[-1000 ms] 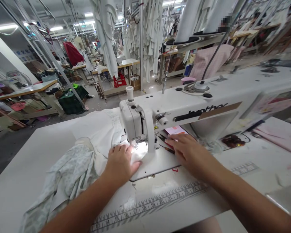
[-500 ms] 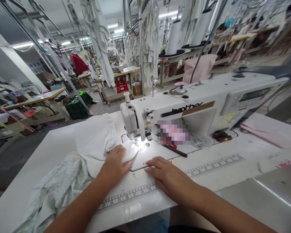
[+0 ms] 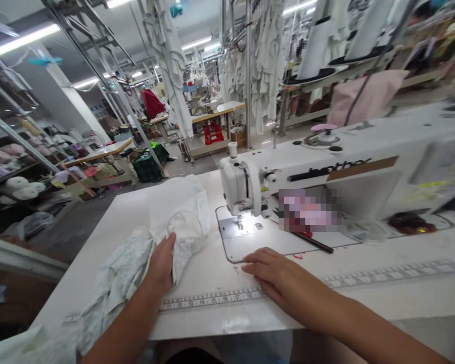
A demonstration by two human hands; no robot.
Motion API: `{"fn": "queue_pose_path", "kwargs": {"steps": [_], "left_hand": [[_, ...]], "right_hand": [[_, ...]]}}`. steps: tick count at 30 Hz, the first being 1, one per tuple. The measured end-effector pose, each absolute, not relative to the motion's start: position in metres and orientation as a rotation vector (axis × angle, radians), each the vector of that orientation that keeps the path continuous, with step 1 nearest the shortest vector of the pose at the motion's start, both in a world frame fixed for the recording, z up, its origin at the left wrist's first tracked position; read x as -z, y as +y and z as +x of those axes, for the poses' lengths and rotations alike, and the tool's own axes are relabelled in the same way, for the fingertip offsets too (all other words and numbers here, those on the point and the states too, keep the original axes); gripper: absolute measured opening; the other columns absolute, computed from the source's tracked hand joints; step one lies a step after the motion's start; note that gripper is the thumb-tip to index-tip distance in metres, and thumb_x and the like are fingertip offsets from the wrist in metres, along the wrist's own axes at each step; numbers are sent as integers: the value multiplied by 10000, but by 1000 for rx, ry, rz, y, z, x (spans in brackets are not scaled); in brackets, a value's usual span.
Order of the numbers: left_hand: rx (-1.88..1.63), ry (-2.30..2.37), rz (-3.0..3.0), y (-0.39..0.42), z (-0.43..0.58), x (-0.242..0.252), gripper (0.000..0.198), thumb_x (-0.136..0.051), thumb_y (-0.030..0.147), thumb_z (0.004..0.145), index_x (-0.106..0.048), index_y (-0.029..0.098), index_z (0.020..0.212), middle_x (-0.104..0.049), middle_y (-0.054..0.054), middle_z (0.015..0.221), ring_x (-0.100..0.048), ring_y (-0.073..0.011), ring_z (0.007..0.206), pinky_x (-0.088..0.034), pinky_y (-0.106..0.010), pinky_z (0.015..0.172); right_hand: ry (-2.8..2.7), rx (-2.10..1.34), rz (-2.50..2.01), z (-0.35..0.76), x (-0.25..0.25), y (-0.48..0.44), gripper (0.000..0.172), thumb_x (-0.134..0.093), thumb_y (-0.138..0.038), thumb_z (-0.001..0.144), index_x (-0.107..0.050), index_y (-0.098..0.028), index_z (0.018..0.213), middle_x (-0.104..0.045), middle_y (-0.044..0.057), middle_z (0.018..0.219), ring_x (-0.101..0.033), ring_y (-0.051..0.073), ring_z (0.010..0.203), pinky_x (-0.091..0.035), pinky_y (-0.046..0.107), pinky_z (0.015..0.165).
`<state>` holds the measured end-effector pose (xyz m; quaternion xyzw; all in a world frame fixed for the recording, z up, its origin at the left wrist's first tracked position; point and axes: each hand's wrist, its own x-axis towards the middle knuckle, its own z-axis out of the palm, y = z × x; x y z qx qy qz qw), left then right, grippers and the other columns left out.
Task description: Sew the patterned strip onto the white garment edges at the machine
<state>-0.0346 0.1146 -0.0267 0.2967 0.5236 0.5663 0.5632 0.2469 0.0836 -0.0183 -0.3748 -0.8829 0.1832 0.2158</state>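
My left hand point(image 3: 162, 263) grips a white and pale-green printed fabric piece point(image 3: 187, 237), its thumb on top and the other fingers mostly hidden. More of the printed cloth point(image 3: 125, 268) lies bunched beside my left forearm. My right hand point(image 3: 271, 273) rests on the table's front part with fingers stretched out, holding nothing. In front of both hands stands a white sewing machine point(image 3: 242, 184), its lamp lighting the bare needle plate point(image 3: 231, 230). The fabric lies to the left of the needle area, apart from it.
A ruler strip point(image 3: 220, 299) runs along the table front. Dark-handled scissors point(image 3: 314, 242) and a blurred pink patch lie under the machine arm. Thread cones point(image 3: 314, 50) stand behind it. Hanging white garments point(image 3: 265, 76) and other work tables fill the background.
My left hand has drawn the fabric leftward, away from the needle. My right hand stays near the plate's front edge. The view has swung left.
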Motion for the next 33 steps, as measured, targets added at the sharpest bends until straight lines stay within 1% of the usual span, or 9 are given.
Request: {"fn": "queue_pose_path", "kwargs": {"steps": [2, 6, 16, 22, 25, 27, 29, 31, 33], "left_hand": [[-1335, 1224, 618, 116, -35, 25, 382, -635, 362, 822, -632, 118, 1116, -742, -128, 980, -687, -296, 1024, -509, -442, 964], [-1348, 1149, 519, 117, -31, 23, 440, -637, 352, 809, -618, 96, 1166, -739, -138, 1017, -690, -306, 1016, -497, -443, 985], [-1351, 1040, 438, 115, -34, 25, 433, -605, 349, 870, -604, 118, 1236, -720, -126, 1103, -671, -293, 1061, -457, -435, 1037], [-1361, 1038, 415, 117, -35, 26, 410, -590, 330, 880, -608, 114, 1229, -727, -120, 1082, -682, -288, 1035, -468, -431, 1026], [-1356, 1035, 413, 118, -35, 28, 416, -592, 330, 876, -605, 114, 1231, -727, -119, 1080, -684, -290, 1030, -470, -434, 1021], [-1348, 1027, 423, 118, -34, 30, 437, -609, 339, 865, -596, 119, 1242, -725, -119, 1085, -682, -294, 1034, -468, -440, 1020], [-1345, 1011, 464, 116, -32, 32, 454, -632, 347, 853, -590, 124, 1246, -724, -119, 1088, -675, -297, 1047, -465, -441, 1021], [-1360, 1002, 519, 115, -31, 33, 462, -651, 352, 840, -592, 125, 1238, -723, -119, 1084, -668, -297, 1060, -463, -438, 1020], [-1368, 990, 571, 114, -32, 32, 481, -675, 370, 820, -597, 123, 1225, -723, -122, 1075, -667, -301, 1056, -469, -438, 1006]], "right_hand": [[-2447, -520, -981, 240, 20, 86, 376, -454, -96, 877, -674, -227, 1151, -653, 91, 1204, -583, 254, 1127, -511, 429, 935], [-2453, -540, -928, 229, 27, 90, 362, -452, -115, 882, -679, -247, 1132, -659, 82, 1186, -591, 260, 1115, -521, 431, 922], [-2465, -596, -958, 222, 39, 95, 348, -483, -158, 882, -675, -283, 1145, -663, 52, 1190, -588, 258, 1130, -526, 449, 940], [-2483, -675, -963, 217, 40, 99, 342, -445, -203, 914, -657, -267, 1175, -651, 67, 1202, -579, 249, 1141, -500, 451, 969], [-2344, -741, -1055, 206, 35, 107, 375, -419, -256, 929, -591, -235, 1262, -617, 98, 1249, -569, 254, 1150, -481, 467, 978], [-2169, -829, -1151, 193, 26, 117, 440, -437, -331, 928, -502, -227, 1351, -567, 116, 1316, -560, 269, 1154, -496, 472, 933], [-1957, -1011, -1197, 175, 15, 130, 515, -500, -387, 898, -441, -232, 1386, -552, 117, 1330, -579, 265, 1102, -529, 431, 833], [-1760, -1238, -1179, 159, 5, 142, 508, -542, -376, 873, -448, -224, 1349, -618, 99, 1199, -620, 224, 952, -533, 348, 686], [-1666, -1355, -1157, 147, -1, 149, 435, -536, -355, 876, -473, -209, 1281, -656, 57, 1005, -613, 171, 760, -475, 275, 539]]}}
